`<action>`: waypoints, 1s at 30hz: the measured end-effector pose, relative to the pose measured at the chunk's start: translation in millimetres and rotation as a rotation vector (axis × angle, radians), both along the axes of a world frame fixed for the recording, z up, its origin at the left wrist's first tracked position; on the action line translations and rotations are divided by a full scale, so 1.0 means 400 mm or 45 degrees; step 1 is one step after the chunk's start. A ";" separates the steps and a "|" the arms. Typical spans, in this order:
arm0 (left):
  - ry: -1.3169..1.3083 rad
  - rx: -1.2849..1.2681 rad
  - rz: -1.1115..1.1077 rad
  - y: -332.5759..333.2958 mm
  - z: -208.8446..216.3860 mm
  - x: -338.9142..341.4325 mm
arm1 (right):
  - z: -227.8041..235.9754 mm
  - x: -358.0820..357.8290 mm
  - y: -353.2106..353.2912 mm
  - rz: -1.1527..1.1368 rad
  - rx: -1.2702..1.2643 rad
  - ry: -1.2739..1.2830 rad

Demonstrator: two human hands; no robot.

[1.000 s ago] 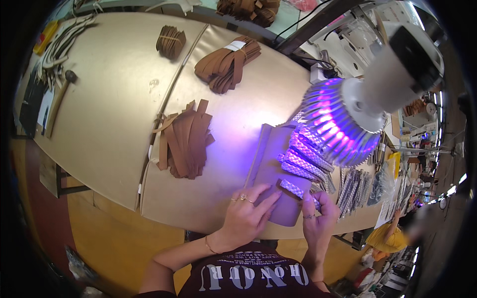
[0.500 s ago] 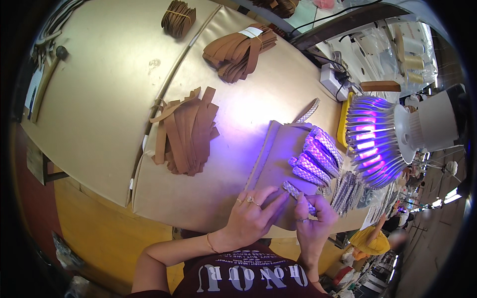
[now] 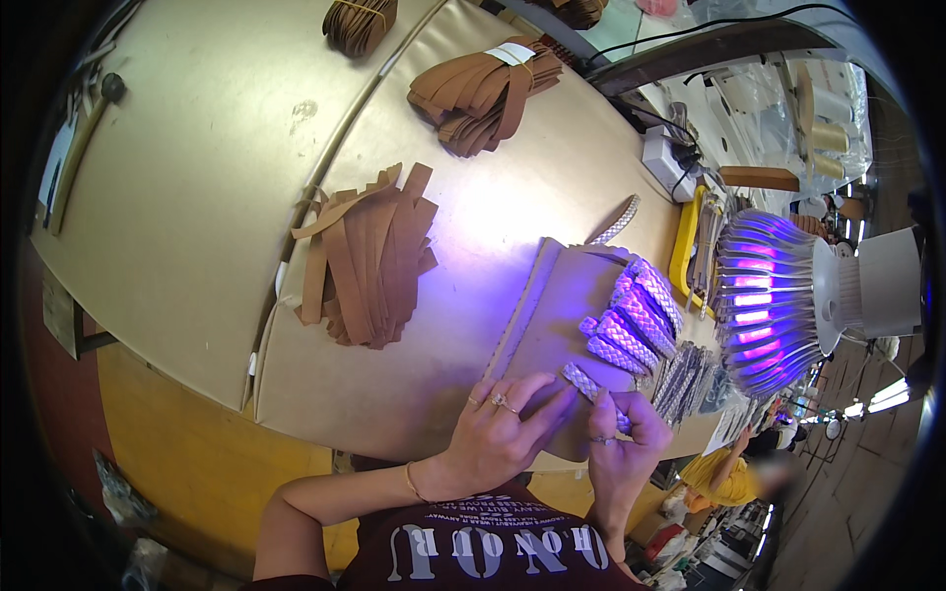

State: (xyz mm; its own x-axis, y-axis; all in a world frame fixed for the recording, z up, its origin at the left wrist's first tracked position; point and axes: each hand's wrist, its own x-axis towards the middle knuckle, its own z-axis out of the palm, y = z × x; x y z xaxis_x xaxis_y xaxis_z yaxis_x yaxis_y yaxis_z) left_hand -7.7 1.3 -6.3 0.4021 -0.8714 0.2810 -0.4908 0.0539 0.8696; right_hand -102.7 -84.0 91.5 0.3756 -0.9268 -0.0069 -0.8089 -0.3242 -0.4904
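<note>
My left hand (image 3: 503, 428) and my right hand (image 3: 623, 433) meet at the near edge of a brown board (image 3: 557, 320) lying on the tan table. Together their fingertips pinch one braided strap (image 3: 584, 380) that lies on the board. Beyond it several more braided straps (image 3: 631, 315) lie side by side, glowing violet under a ribbed lamp (image 3: 764, 300) that hangs at the right. One pale braided strap (image 3: 616, 221) rests just past the board's far edge.
A loose pile of brown leather strips (image 3: 370, 256) lies left of the board. Two bundles of strips (image 3: 488, 89) (image 3: 357, 20) sit farther back. A yellow tray (image 3: 685, 241) and a sewing machine (image 3: 729, 94) stand at the right. The tan table's edge (image 3: 296, 394) runs near me.
The view has tilted so the lamp sits farther right and lower. My hands stay at the board's near edge, still working the same braided strap.
</note>
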 end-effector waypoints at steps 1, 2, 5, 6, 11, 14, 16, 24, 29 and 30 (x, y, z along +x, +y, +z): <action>-0.004 0.001 0.001 0.000 0.000 0.000 | -0.001 -0.001 0.000 0.005 -0.006 -0.004; -0.002 0.003 -0.001 0.001 -0.001 -0.001 | -0.002 -0.002 0.001 0.009 -0.012 -0.008; 0.006 0.005 0.008 0.001 -0.001 -0.002 | -0.012 -0.004 0.003 0.042 -0.081 -0.015; 0.018 0.002 0.012 0.000 -0.001 -0.003 | -0.015 -0.004 0.004 0.063 -0.127 -0.021; 0.075 -0.024 0.029 -0.002 -0.002 0.002 | -0.021 -0.002 0.008 0.132 -0.248 0.062; 0.141 -0.023 0.015 -0.004 0.000 0.007 | -0.021 0.000 0.009 0.147 -0.287 0.082; 0.272 -0.026 0.009 -0.009 0.000 0.012 | -0.022 0.002 0.010 0.152 -0.308 0.091; 0.305 -0.032 -0.152 -0.046 -0.021 0.050 | -0.019 0.013 0.007 0.176 -0.391 0.251; 0.511 0.075 -0.154 -0.039 -0.024 0.051 | 0.010 -0.006 -0.015 0.088 -0.178 0.328; 0.707 0.116 -0.152 -0.038 -0.022 0.051 | 0.013 -0.013 -0.022 0.034 -0.073 0.264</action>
State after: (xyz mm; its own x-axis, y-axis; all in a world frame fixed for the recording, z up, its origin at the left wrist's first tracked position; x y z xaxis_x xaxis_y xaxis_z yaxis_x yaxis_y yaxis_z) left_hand 12.6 -14.1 -15.2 0.3651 -0.9307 -0.0224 0.0460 -0.0060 0.9989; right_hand -107.9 -93.0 96.7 0.3962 -0.9175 -0.0344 -0.8814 -0.3696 -0.2943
